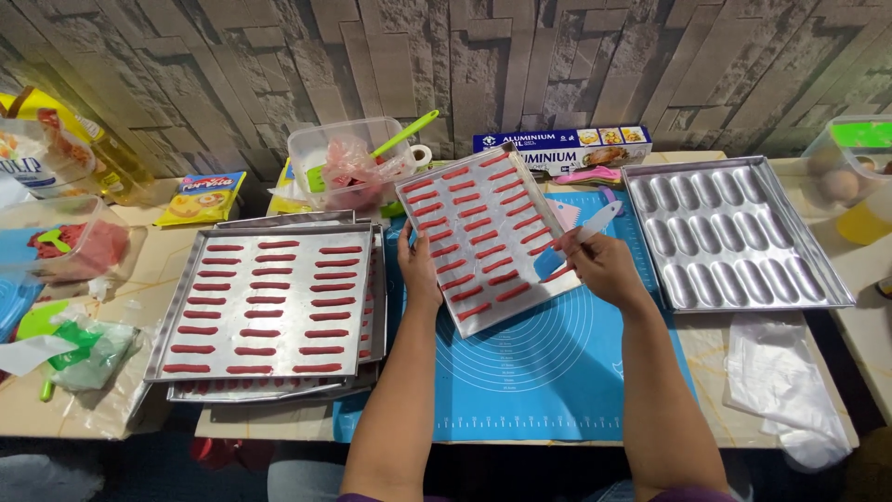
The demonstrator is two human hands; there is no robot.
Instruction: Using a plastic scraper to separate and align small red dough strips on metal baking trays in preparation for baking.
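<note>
Two hands work over a blue mat [548, 372] on the bench. The left hand [418, 271] has its fingers curled shut around the near left edge of a tilted tray [485, 237] lined with red dough strips. The right hand [604, 265] pinches a white scraper [595, 221] at the tray's right edge. Behind it lies a foil box [557, 149].

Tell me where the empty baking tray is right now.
The empty baking tray sits at the table's right side, beside the blue mat, just past the right hand.

Both forearms reach forward, left hand [418, 270] and right hand [604, 268] gripping.
</note>
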